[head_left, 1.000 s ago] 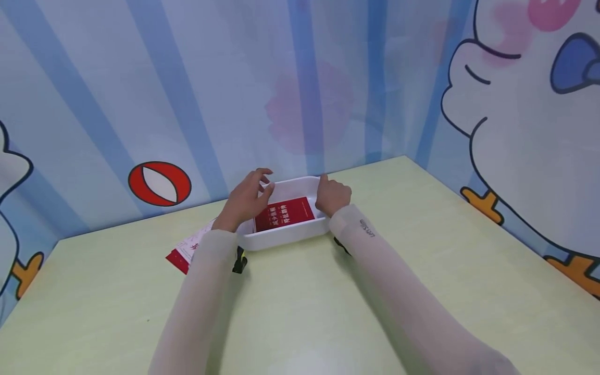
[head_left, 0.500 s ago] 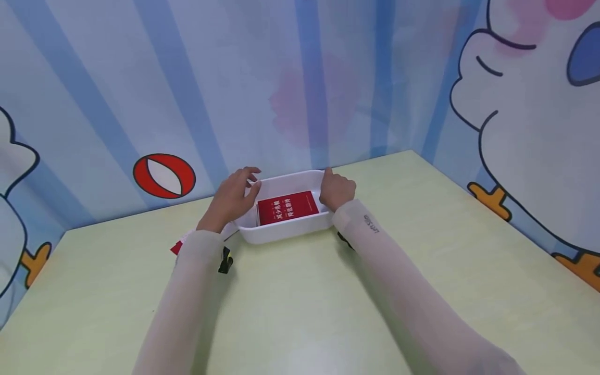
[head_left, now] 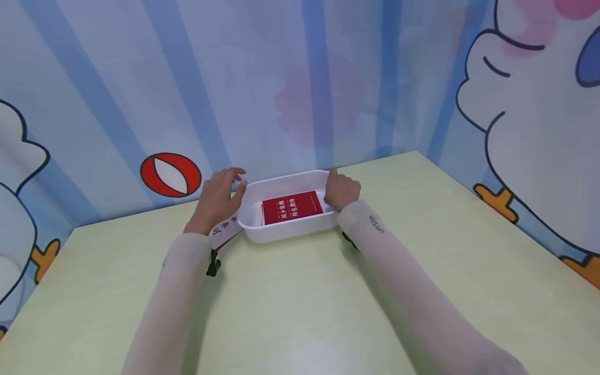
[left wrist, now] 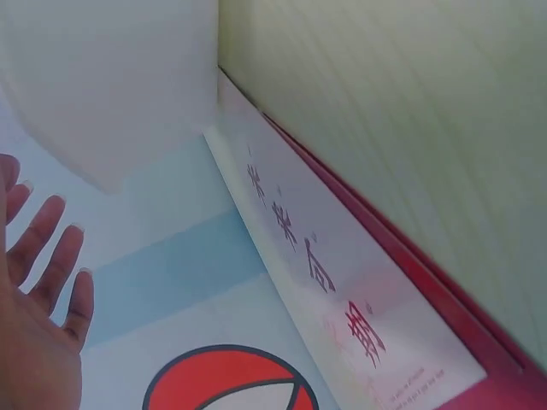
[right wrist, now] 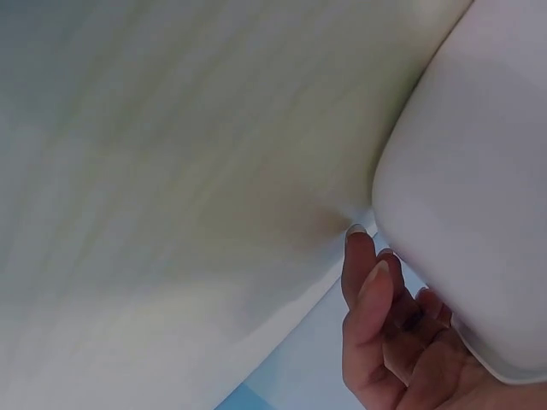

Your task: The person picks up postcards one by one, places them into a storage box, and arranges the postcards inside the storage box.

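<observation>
A white plastic tray (head_left: 281, 232) stands on the table against the back wall. Inside it lies a stack of red cards (head_left: 300, 205) with pale lettering. My right hand (head_left: 343, 191) grips the tray's right end; in the right wrist view its curled fingers (right wrist: 367, 299) are outside the tray wall. Off the tray's left end, my left hand (head_left: 215, 200) hovers with fingers loosely spread, holding nothing. Under the left wrist, a white card with red characters (left wrist: 316, 256) lies over a red card (left wrist: 410, 256) on the table, partly hidden by the arm in the head view.
The pale table (head_left: 290, 302) meets a blue-striped backdrop (head_left: 262, 94) directly behind the tray. A red and white ball (head_left: 171, 174) is printed on it. Another printed panel (head_left: 539, 140) with a white cartoon bird closes off the right side.
My left hand has moved left, away from the tray's left end, uncovering more of its rim. The right hand stays at the tray's right end. The head view has shifted slightly.
</observation>
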The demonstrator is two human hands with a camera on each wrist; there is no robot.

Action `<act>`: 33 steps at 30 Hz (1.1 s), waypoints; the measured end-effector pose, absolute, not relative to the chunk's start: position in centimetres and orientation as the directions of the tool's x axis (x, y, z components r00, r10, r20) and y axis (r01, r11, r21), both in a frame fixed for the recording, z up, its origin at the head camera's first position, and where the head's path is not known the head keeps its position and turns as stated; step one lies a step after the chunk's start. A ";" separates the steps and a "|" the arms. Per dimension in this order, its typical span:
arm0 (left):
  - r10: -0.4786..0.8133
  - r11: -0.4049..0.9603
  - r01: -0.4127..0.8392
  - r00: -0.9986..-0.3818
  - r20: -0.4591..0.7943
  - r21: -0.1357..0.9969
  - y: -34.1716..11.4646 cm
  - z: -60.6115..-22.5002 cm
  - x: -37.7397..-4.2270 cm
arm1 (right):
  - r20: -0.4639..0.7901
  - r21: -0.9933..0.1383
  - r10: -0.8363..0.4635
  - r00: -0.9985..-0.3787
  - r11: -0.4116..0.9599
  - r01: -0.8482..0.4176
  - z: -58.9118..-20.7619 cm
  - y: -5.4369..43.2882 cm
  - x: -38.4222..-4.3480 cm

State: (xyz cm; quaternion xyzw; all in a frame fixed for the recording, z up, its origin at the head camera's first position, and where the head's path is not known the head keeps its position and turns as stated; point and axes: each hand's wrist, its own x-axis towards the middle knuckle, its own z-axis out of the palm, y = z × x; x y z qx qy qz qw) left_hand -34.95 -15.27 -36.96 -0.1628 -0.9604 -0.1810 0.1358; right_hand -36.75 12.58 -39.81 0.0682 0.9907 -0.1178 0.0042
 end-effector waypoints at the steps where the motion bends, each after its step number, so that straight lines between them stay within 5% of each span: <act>1: 0.261 0.883 0.361 -0.909 0.325 0.300 -15.5 -37.0 -35.0 | -0.025 -0.234 0.133 -0.991 0.963 0.135 -39.8 12.6 -36.7; 10: 0.248 0.881 0.346 -0.918 0.309 0.321 -17.5 -37.2 -35.1 | -0.010 -0.236 0.132 -0.991 0.963 0.130 -39.8 12.5 -36.3; 33: 0.149 0.966 0.126 -0.985 -0.088 0.225 -20.2 -38.6 -34.6 | -0.020 -0.216 0.143 -0.990 0.966 0.144 -39.7 12.1 -36.5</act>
